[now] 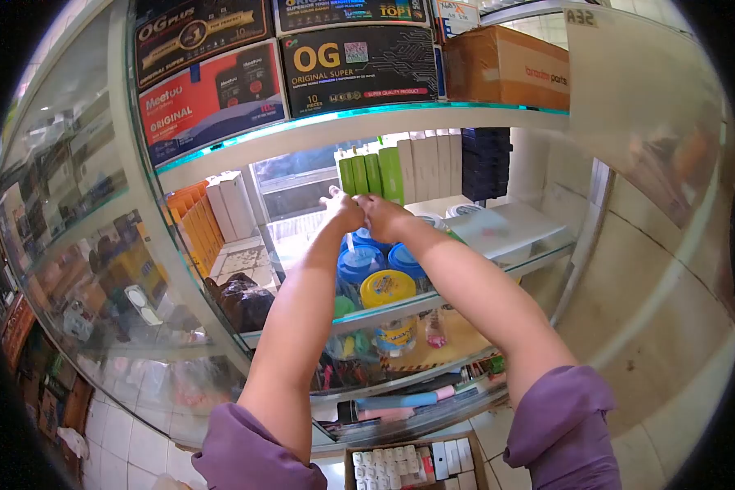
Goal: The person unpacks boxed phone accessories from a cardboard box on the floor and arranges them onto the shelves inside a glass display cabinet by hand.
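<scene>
Deep in the cabinet, my left hand [345, 211] and my right hand [381, 217] come together in front of a row of upright green boxes [372, 171]. Both hands look closed, fingers bent inward. Whatever is between them, if anything, is hidden behind the knuckles. Just below are jars with blue lids [360, 263] and one with a yellow lid [388, 289]. A narrow white strip shows under my left hand; I cannot tell whether it is held. White boxes [433, 166] continue the row to the right.
Above my hands, the upper shelf edge [359, 122] carries a red Meetoo box [212, 102], black OG boxes [359, 69] and a brown carton [506, 65]. A glass shelf edge [465, 302] runs under my forearms. A box of small packages [416, 465] sits at the bottom.
</scene>
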`<action>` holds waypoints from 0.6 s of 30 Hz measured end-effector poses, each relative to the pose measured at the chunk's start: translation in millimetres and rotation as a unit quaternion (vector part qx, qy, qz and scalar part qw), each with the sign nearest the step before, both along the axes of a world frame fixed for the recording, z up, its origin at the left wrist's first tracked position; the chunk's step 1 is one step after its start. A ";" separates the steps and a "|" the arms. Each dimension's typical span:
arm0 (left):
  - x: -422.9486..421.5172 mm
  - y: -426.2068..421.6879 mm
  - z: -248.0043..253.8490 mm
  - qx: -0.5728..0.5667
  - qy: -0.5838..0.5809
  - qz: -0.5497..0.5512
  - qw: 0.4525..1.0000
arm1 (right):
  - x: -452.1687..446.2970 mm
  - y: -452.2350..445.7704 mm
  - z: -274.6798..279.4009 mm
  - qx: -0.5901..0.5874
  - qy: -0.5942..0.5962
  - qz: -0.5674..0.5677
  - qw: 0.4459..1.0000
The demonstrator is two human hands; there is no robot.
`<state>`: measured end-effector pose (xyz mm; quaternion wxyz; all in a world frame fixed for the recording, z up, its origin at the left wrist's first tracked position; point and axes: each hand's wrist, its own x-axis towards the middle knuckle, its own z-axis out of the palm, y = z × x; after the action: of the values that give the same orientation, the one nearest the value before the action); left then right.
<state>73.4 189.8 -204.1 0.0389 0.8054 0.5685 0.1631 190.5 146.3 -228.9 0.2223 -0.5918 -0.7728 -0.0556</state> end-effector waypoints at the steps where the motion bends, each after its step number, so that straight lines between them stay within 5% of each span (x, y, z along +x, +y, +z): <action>1: -0.7 21.4 -7.3 0.011 0.065 -0.004 0.998 | 0.2 -3.3 -0.7 0.005 0.022 -0.002 1.000; 3: -4.8 41.0 -21.2 0.012 0.090 0.013 0.996 | 2.3 -8.7 -0.3 -0.019 -0.003 -0.028 0.999; 5: -17.3 -54.6 19.2 -0.050 0.128 -0.010 0.990 | 4.1 -29.5 8.8 -0.044 -0.029 -0.050 0.997; 9: -37.1 -71.8 -10.3 -0.080 0.011 -0.069 0.994 | 5.3 -102.9 23.2 -0.094 -0.146 -0.013 0.985; 13: -50.6 -162.5 -24.9 0.072 0.077 -0.072 0.992 | 16.5 -176.7 15.2 -0.076 -0.113 0.034 0.990; 16: -57.5 -241.3 -38.0 0.045 0.076 -0.078 0.993 | 16.4 -234.8 2.9 -0.096 -0.069 0.042 0.992; 18: -70.2 -309.4 -51.0 0.134 0.020 -0.086 0.987 | 12.7 -271.3 -7.1 -0.059 -0.069 0.070 0.993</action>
<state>3.2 -119.6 -255.1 -0.0672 0.8524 0.4708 0.2175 203.3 -125.0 -236.0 0.1361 -0.5430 -0.8279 -0.0351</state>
